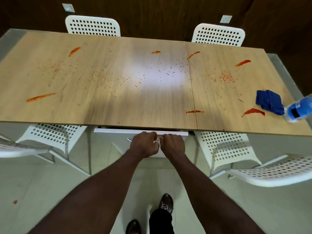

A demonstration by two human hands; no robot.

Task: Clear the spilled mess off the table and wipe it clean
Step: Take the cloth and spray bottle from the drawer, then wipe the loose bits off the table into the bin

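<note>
Spilled mess covers the counter (67,112) in front of you: red smears (253,111) streak it from end to end, and fine orange-red crumbs (227,77) lie scattered in loose patches between them, thickest toward the right and the left of centre. At the far right end a crumpled blue cloth (270,103) lies just beside a clear bottle with a blue label (299,109), with one curved smear close to the cloth's near side. Your left hand (145,144) and right hand (172,144) are knuckles-up and almost touching just below the counter's near edge, fingers curled at a white panel (118,131) that shows under it. Whether they grip it cannot be told. White perforated chairs (224,146) crowd you on both sides, two tucked under the near edge, more angled out at the left and right, and two against the far side. The counter is pale wood in two sections, with a seam running right of centre and a bright patch of glare in the middle. Behind it stands a dark brown wall with two sockets (68,7). The floor (42,191) is pale tile, marked by a small red spot (15,202) to your left, with your shoes (166,203) below.
</note>
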